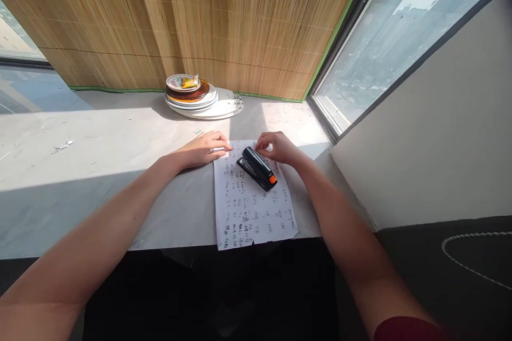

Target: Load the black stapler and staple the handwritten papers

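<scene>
A white sheet of paper point(252, 213) covered in handwriting lies on the grey ledge point(100, 170), its near edge hanging over the front. A black stapler point(256, 168) with an orange tip rests diagonally on the sheet's upper half. My left hand point(204, 149) lies on the paper's top left corner, fingers bent and pressed down on it. My right hand point(277, 148) sits at the top right corner, just behind the stapler, its fingertips pinched on the paper's edge.
A stack of plates point(192, 97) with a yellow wrapper on top stands at the back of the ledge, on a large white plate point(228, 106). A bamboo blind point(200, 16) covers the window behind. A white wall point(432, 133) closes the right side.
</scene>
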Tool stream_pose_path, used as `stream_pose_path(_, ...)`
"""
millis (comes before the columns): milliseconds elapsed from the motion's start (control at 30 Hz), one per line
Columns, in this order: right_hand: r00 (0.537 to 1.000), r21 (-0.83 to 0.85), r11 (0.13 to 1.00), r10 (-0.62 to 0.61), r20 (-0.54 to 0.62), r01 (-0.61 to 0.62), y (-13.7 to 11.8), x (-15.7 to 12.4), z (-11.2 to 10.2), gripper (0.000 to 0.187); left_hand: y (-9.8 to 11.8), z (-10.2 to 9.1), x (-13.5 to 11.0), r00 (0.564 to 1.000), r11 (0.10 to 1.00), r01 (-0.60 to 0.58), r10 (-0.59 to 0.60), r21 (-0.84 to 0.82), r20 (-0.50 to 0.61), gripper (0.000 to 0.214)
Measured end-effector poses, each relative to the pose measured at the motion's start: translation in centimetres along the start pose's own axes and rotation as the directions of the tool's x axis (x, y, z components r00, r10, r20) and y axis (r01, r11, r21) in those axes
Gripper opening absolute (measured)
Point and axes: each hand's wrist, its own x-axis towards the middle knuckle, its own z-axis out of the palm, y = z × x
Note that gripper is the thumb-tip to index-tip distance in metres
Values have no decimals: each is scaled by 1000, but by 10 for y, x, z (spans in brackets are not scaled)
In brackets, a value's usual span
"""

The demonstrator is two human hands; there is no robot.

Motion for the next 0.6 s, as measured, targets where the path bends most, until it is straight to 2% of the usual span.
stream_pose_path(100,996,-33,996,87,-32,-88,-1,-2,-6,17,4,-2,0,1000,1000,-2,2,5,-10,38)
stream_pose_path(233,999,4,999,50,23,-50,-4,-3,-5,19,8,-4,0,1000,1000,-6,6,3,-18,37)
stream_pose_path(333,994,-14,994,107,-18,-107,-4,-3,-3,18,8,-4,1,1000,1000,-16,16,-2,-26,37)
stream_pose_path(467,995,6,995,95,14,-95,-3,-4,-5,16,8,-4,0,1000,1000,-14,14,5,-22,38)
stream_pose_path(533,993,-4,993,120,-23,-120,-8,-5,-8,10,8,-5,-1,1000,1000,9,-8,15,-7,38)
stream_pose_path(600,993,64,992,114,-38,-111,-17,-7,-9,7,7,-6,-2,999,998,53,-54,27,11,38)
